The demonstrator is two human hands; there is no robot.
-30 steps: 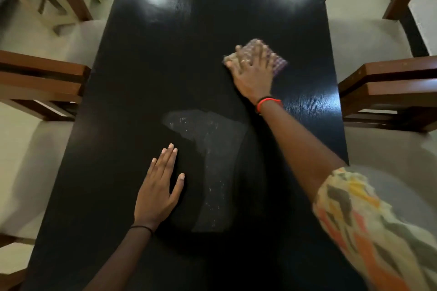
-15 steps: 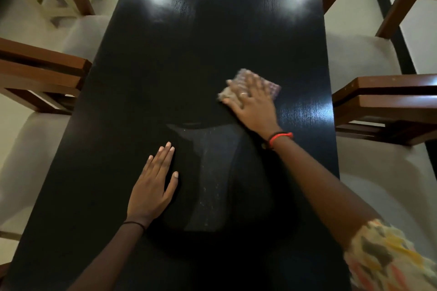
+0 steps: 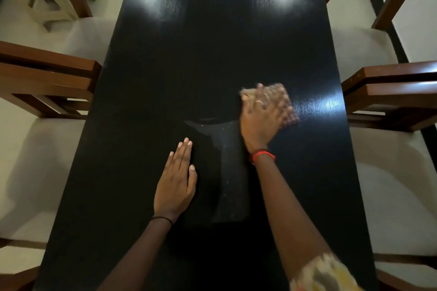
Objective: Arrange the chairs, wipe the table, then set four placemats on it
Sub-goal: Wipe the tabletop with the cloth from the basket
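While the right hand [image 3: 260, 123] presses a cloth [image 3: 287, 106] toward the right edge of the dining table [image 3: 212, 54], fingers straight, left hand [image 3: 175, 186] flat, fingers together, beside a dusty patch [image 3: 230, 172].

Black table [image 3: 212, 59]: wood, fine grain showing, glossy with bright glare spots. Grey speckled patch [image 3: 228, 172] on it looks dull, matt. The cloth [image 3: 283, 104]: woven, bumpy checked texture, blurred. Brown chairs [image 3: 47, 73]: wood frames, smooth, slight sheen. Pale seat cushions [image 3: 35, 160]: matt fabric. Patterned sleeve [image 3: 326, 274]: printed cloth.
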